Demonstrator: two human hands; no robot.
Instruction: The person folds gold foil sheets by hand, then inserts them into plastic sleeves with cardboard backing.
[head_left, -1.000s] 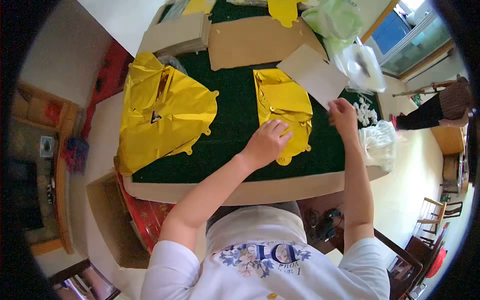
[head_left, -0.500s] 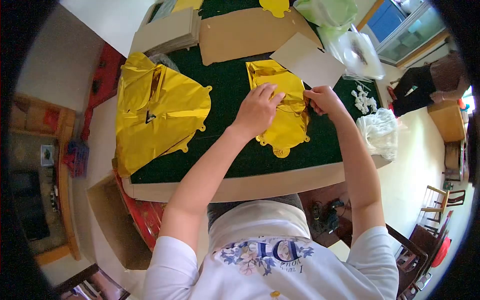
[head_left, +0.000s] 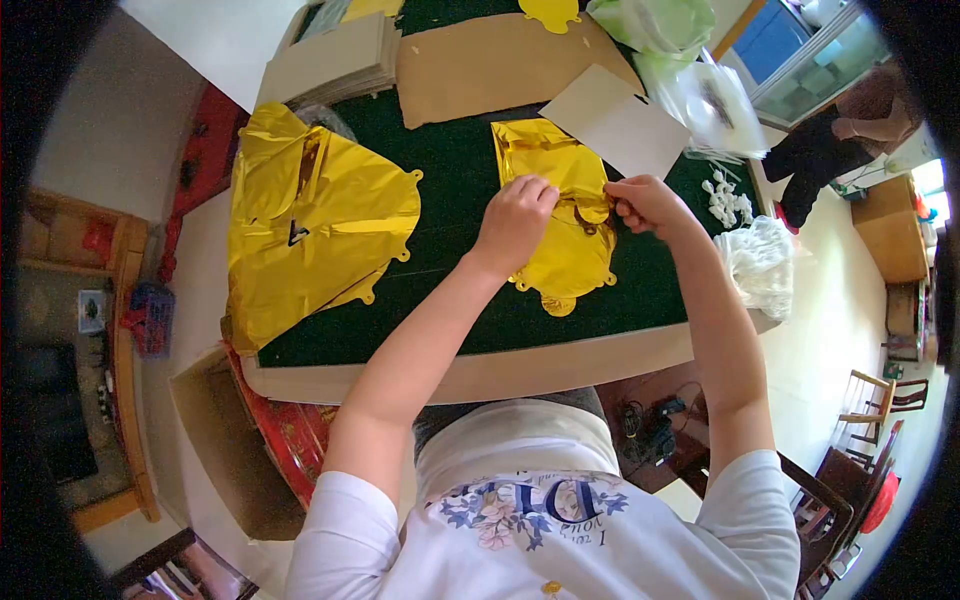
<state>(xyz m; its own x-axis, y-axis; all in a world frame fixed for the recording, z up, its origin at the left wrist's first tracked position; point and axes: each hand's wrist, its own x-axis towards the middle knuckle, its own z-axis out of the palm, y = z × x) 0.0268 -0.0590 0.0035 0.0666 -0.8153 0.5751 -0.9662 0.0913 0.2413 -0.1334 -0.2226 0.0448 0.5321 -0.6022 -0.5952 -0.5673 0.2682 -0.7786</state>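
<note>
A folded gold foil balloon [head_left: 570, 255] lies in front of me on the green table cover, its small rounded tabs toward me. My left hand [head_left: 515, 225] is closed at its left side, fingers curled together on the foil. At the right edge my right hand [head_left: 648, 206] pinches the foil between thumb and bent forefinger. A second gold foil balloon [head_left: 340, 205], larger and spread flat, rests at the left of the table. Just above the hands, a pale card sheet [head_left: 622, 122] overlaps the top of the folded foil.
A brown cardboard sheet [head_left: 510, 65] lies at the far side, beside a stack of grey boards [head_left: 335, 65]. Clear plastic bags [head_left: 715, 110], small white pieces [head_left: 728, 200] and a bundle of white strips [head_left: 757, 265] line the right edge. Another person [head_left: 830, 140] stands at right.
My left hand's fingers have drawn in from spread to curled on the foil. My right hand stays at the edge. The person at right has shifted.
</note>
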